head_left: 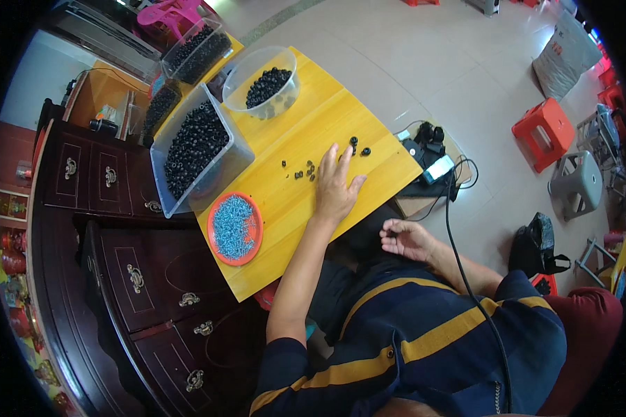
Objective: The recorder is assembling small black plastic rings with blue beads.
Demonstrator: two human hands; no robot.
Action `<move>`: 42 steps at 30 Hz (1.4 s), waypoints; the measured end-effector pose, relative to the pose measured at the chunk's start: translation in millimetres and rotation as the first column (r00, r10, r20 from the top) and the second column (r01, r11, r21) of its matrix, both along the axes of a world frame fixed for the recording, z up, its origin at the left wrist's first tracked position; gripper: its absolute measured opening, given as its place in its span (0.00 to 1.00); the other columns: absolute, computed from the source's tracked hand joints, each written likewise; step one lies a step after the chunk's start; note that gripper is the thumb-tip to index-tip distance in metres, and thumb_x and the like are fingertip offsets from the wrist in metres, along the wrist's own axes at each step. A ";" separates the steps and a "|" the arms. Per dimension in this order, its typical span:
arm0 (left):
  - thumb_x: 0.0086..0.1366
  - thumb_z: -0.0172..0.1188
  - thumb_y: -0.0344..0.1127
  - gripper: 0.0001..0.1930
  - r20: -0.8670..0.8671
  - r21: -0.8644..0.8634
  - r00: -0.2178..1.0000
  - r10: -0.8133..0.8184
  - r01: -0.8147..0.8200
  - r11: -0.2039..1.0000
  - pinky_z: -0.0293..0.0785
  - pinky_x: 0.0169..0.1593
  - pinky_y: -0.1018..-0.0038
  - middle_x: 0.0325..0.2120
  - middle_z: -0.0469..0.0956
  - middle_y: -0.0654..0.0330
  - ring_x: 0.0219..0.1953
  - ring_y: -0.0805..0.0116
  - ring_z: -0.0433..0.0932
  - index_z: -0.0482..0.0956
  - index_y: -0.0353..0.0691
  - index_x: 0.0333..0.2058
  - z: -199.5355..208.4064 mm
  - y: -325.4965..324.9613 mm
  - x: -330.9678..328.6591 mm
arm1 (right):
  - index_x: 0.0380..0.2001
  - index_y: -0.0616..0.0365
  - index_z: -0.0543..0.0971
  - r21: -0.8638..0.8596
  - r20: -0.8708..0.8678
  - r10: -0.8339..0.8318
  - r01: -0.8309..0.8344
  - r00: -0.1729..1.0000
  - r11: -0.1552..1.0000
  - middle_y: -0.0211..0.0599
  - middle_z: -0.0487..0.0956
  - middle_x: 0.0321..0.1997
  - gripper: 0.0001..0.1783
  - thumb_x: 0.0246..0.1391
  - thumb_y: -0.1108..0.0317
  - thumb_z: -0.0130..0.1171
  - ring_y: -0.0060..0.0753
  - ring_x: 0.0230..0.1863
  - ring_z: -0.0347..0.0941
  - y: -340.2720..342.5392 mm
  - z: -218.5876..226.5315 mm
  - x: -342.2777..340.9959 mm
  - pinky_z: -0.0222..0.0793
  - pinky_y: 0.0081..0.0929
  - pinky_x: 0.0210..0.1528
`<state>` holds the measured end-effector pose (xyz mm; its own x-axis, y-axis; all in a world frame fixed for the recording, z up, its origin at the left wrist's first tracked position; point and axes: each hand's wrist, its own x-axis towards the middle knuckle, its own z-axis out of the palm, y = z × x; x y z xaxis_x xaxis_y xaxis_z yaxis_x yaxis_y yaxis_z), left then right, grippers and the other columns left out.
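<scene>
Several fingers of the left hand (335, 186) are seen spread, apparently released, beside loose black parts (366, 151) on the tabletop (285, 229); whether anything is grasped by the curled right hand (410, 241) cannot be told. Few parts are judged set out; plenty are left in the tub (236, 167). Anything beneath the left palm is hidden.

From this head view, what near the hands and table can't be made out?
All in the head view:
Right hand: a dark spot between the curled fingers is too small to identify.
Left hand: it covers part of the yellow table, hiding anything beneath.
Bluish pieces in the orange dish: too small and heaped to tell their exact shape.
Maroon cloth: partly hidden by the striped shirt.
</scene>
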<state>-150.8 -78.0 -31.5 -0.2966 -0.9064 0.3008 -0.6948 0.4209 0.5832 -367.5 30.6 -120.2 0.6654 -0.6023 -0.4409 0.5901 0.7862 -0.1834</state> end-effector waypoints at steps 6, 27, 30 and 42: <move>0.65 0.59 0.50 0.34 0.219 -0.123 0.975 0.025 0.002 0.992 0.52 0.70 0.52 0.67 0.57 0.42 0.69 0.38 0.53 0.63 0.44 0.66 -20.4 -46.2 -34.5 | 0.52 0.62 0.75 0.119 0.049 -0.049 0.043 0.998 0.992 0.47 0.78 0.49 0.23 0.69 0.53 0.44 0.46 0.54 0.75 -6.5 -17.4 6.1 0.70 0.45 0.61; 0.66 0.51 0.30 0.19 0.108 -0.226 0.959 -0.264 0.282 0.932 0.65 0.65 0.60 0.55 0.74 0.44 0.61 0.48 0.71 0.74 0.29 0.54 -44.2 110.5 -59.5 | 0.43 0.61 0.78 0.111 0.253 -0.186 0.163 0.949 0.980 0.46 0.81 0.47 0.17 0.71 0.62 0.43 0.42 0.53 0.76 -25.5 -19.3 19.2 0.71 0.38 0.61; 0.66 0.51 0.30 0.18 0.065 -0.235 0.950 -0.307 0.313 0.920 0.67 0.64 0.62 0.53 0.75 0.44 0.59 0.49 0.73 0.75 0.30 0.52 -29.7 120.8 -55.5 | 0.42 0.61 0.78 0.075 0.258 -0.186 0.173 0.948 0.982 0.43 0.81 0.44 0.18 0.71 0.60 0.43 0.41 0.51 0.77 -12.2 -18.5 19.1 0.72 0.38 0.59; 0.64 0.60 0.28 0.08 -0.220 -0.219 0.967 0.130 -0.179 0.959 0.77 0.43 0.62 0.34 0.82 0.50 0.38 0.50 0.81 0.82 0.34 0.41 3.8 108.2 43.0 | 0.37 0.55 0.74 0.204 0.117 -0.170 0.144 0.978 0.968 0.36 0.77 0.33 0.19 0.70 0.51 0.47 0.30 0.29 0.74 -28.1 73.4 47.5 0.69 0.19 0.26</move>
<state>-107.7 30.2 -27.7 -0.0701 -0.8324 0.5497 -0.6406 0.4600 0.6148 -320.0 2.5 -46.9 0.6294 -0.6157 -0.4740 0.7178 0.6944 0.0512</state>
